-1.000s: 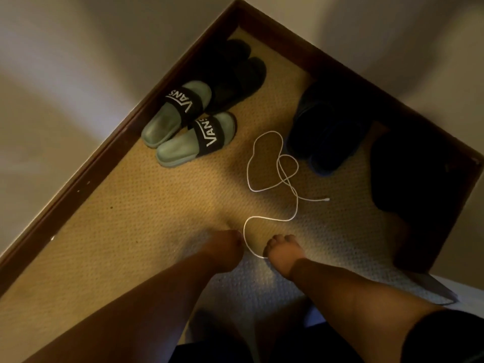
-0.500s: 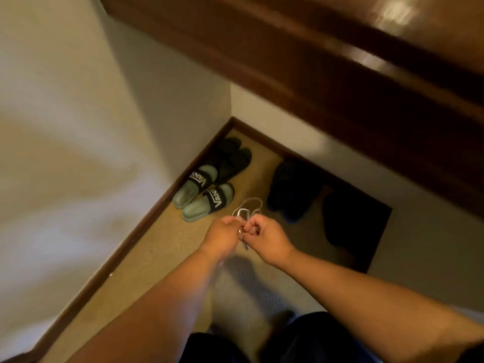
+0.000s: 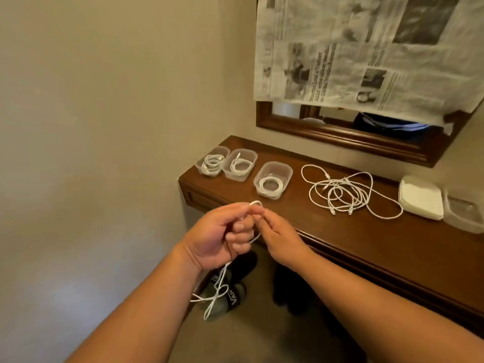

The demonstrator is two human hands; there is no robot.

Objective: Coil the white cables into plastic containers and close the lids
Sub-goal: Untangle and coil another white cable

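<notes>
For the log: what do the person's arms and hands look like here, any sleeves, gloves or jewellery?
Both forearms are bare, with no sleeves in view. The left hand and right hand are ungloved. No watch or bracelet shows on either wrist; rings cannot be made out.

Partial white "VAN" lettering on black slide sandal strap; newspaper print illegible.
</notes>
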